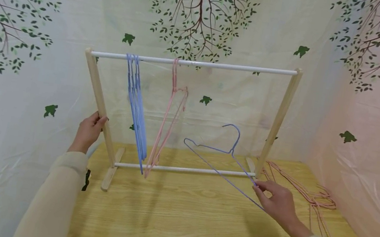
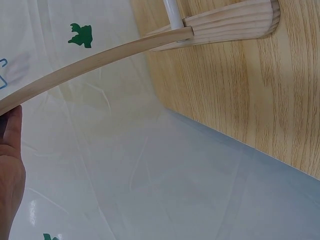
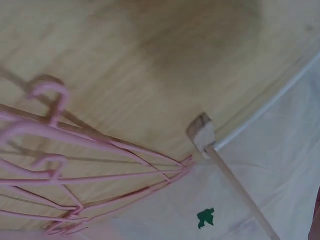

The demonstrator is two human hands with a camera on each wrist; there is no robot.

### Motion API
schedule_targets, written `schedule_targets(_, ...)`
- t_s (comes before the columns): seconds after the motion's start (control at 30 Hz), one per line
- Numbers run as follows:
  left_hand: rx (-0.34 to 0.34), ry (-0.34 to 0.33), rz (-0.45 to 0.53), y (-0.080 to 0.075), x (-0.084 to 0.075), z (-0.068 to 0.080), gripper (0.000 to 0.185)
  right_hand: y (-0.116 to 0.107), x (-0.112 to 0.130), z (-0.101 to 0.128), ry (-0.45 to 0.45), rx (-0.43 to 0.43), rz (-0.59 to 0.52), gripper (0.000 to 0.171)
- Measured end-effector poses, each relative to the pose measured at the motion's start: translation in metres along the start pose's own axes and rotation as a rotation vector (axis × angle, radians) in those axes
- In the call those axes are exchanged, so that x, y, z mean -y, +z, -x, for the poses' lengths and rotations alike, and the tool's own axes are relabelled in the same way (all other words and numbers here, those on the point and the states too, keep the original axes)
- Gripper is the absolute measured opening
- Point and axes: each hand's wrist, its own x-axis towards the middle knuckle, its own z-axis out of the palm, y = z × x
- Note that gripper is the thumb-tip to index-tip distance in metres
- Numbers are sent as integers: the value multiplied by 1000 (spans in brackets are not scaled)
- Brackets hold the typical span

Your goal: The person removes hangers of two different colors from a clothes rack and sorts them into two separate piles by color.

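At the left side, my left hand (image 1: pixel 88 132) grips the wooden left post (image 1: pixel 98 91) of a small clothes rack, about halfway up. My right hand (image 1: pixel 280 202) pinches a blue wire clothes hanger (image 1: pixel 238 137) by one end, in front of the rack's right half. The hanger's hook points up, below the white top rail (image 1: pixel 219 65) and apart from it. Several blue hangers (image 1: pixel 138 111) hang close together on that rail toward the left. Pink hangers (image 1: pixel 174 80) hang just right of them. The right wrist view shows neither the right hand nor the blue hanger.
A loose pile of pink hangers (image 3: pixel 75 132) lies on the wood-grain table (image 1: pixel 183 219), right of the rack. The rack has a white lower rail (image 1: pixel 197 171) and wooden feet (image 1: pixel 108 178). Plastic sheeting printed with trees and leaves (image 1: pixel 206 100) surrounds the table.
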Motion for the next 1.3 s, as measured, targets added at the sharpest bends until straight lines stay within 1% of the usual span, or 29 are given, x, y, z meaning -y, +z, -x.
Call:
schedule_targets(0.1, -6, 6, -10, 0, 0, 0, 42, 0, 4, 14, 23, 61, -30, 23)
schedule_targets(0.23, -5, 3, -18, 0, 1, 0, 43, 3, 10, 29, 34, 115, -114, 24)
schedule_targets(0.33, 5, -8, -12, -1, 1, 0, 44, 7, 17, 38, -2, 125, -191, 26)
schedule_targets(0.47, 11, -16, 2, -1, 0, 1, 44, 14, 27, 46, -22, 147, -273, 27)
schedule_targets(0.6, 13, -27, 14, -1, -1, 2, 45, 19, 32, 56, 49, 219, -309, 21)
schedule_targets(0.8, 18, -31, 22, 0, -1, 1, 45, 22, 32, 65, 231, 317, -286, 6)
schedule_targets(0.93, 21, -30, 20, 0, 0, 0, 46, 21, 29, 66, 337, 429, -244, 9)
schedule_targets(1.0, 21, -29, 20, 0, 0, 0, 46, 21, 27, 67, 353, 473, -215, 10)
schedule_targets(1.07, 23, -26, 22, 0, 1, -1, 47, 21, 24, 68, 350, 499, -185, 10)
schedule_targets(1.17, 23, -23, 24, 0, 2, -1, 47, 21, 21, 70, 341, 528, -139, 10)
schedule_targets(1.3, 13, -21, 15, 0, 3, -2, 45, 22, 17, 71, 377, 547, -69, 13)
